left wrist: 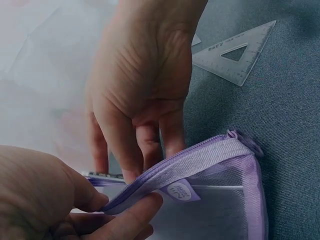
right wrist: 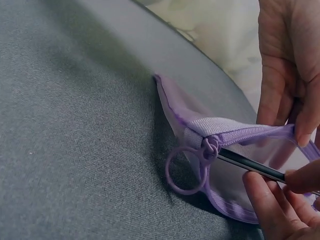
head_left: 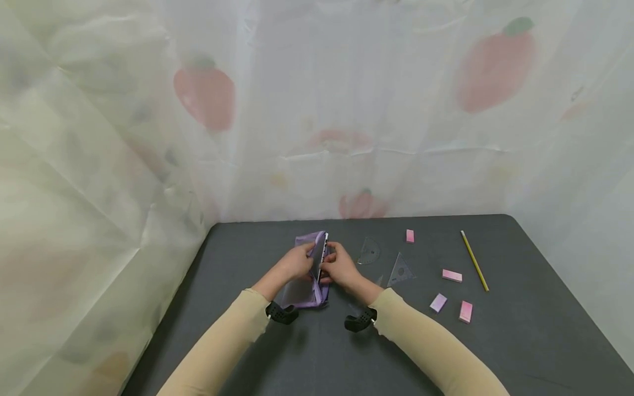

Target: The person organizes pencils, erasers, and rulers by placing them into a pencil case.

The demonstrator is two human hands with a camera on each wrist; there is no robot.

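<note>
From my head view I see both hands meeting over a purple mesh pouch (head_left: 309, 286) lying on the dark grey table (head_left: 520, 341), a little left of the table's middle. My left hand (head_left: 296, 263) pinches the pouch's zipper edge (left wrist: 200, 157) between thumb and forefinger, holding the mouth up. My right hand (head_left: 339, 268) has its fingers curled round a flat ruler (head_left: 322, 256) with a light edge, which stands on its long side at the pouch's opening; the right wrist view shows its dark end (right wrist: 250, 165) already past the zipper slider and under the mesh. The ring pull (right wrist: 187, 170) hangs loose from the slider at the pouch's closed corner (it rests on the table surface, touching nothing else).

Off to the right of my right hand lie a clear protractor (head_left: 369, 251) and a clear set square (head_left: 400, 270), near each other but apart. Further right are four pink erasers: one near the back (head_left: 410, 236), one mid-table (head_left: 452, 275), and two close together toward the front (head_left: 438, 302) (head_left: 465, 311). A yellow pencil (head_left: 474, 260) lies slanted beyond them. Nothing sits between the hands and the pouch. A pale curtain printed with strawberries (head_left: 317, 110) closes in the back and left sides.
</note>
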